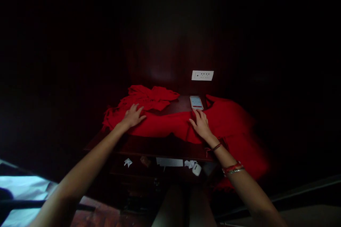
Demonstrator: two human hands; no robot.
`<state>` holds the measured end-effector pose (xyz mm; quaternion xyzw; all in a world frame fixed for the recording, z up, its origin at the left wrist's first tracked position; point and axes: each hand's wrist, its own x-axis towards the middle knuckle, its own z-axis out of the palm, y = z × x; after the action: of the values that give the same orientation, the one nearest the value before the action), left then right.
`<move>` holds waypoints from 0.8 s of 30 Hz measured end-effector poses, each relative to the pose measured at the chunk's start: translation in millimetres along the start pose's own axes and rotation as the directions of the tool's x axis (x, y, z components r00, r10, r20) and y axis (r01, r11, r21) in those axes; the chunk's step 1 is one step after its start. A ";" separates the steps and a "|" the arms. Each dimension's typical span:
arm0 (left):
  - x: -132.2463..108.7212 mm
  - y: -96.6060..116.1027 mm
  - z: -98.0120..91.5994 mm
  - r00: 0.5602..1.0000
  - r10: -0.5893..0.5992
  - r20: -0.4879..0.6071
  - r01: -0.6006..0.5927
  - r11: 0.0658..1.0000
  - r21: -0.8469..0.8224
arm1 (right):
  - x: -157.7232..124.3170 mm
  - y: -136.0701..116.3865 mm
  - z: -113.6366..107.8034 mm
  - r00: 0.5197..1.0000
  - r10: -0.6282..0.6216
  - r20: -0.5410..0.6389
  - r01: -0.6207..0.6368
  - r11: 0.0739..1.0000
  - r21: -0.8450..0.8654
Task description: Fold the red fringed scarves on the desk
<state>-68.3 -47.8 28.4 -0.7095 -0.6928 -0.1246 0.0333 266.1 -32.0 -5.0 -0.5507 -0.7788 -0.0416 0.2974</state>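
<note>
A long red fringed cloth, like a scarf or shawl, lies across a dark wooden desktop. Its fringed end is bunched at the left, and the right part spreads wide and hangs over the edge. My left hand rests on the cloth near the bunched end, fingers spread. My right hand lies on the cloth right of the middle, fingers apart, fingertips close to the lower edge of a phone with a lit screen. Neither hand grips anything.
On the back wall is a white socket plate. A shelf or drawer below the desktop holds crumpled paper, flat papers and a white earbud case. My legs are under the desk. Much of the scene is very dark.
</note>
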 end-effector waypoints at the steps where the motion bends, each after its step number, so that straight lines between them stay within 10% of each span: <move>1: 6.2 6.6 10.9 0.993 0.091 0.076 -0.089 0.996 -0.033 | -10.5 -0.8 1.5 1.000 0.014 0.015 -0.014 1.000 -0.001; 7: 32.6 11.1 34.6 0.935 0.242 0.260 -0.184 0.956 -0.227 | -60.2 9.4 5.6 0.985 -0.025 0.169 0.028 0.999 -0.015; 14: 30.2 -46.5 -73.5 0.992 0.121 0.031 -0.101 0.923 -0.372 | -64.3 9.1 1.9 0.974 -0.043 0.221 0.058 0.996 -0.063; 17: 27.2 -58.7 -98.7 0.964 0.095 0.248 -0.067 0.991 -0.119 | -62.8 9.5 4.3 0.960 -0.016 0.280 0.051 0.992 -0.117; 21: 22.2 -28.8 -71.3 0.877 -0.008 0.481 -0.045 0.994 0.100 | -60.2 10.7 4.6 0.916 0.001 0.402 0.069 0.985 -0.159; 24: 18.5 10.4 -27.8 0.828 0.123 0.547 -0.136 0.991 -0.017 | -58.3 11.2 2.4 0.897 0.001 0.442 0.071 0.987 -0.146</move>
<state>-61.5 -36.3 60.7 -0.7603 -0.6251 0.0936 -0.1494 287.6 -75.3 -39.6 -0.5538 -0.8297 0.0169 0.0680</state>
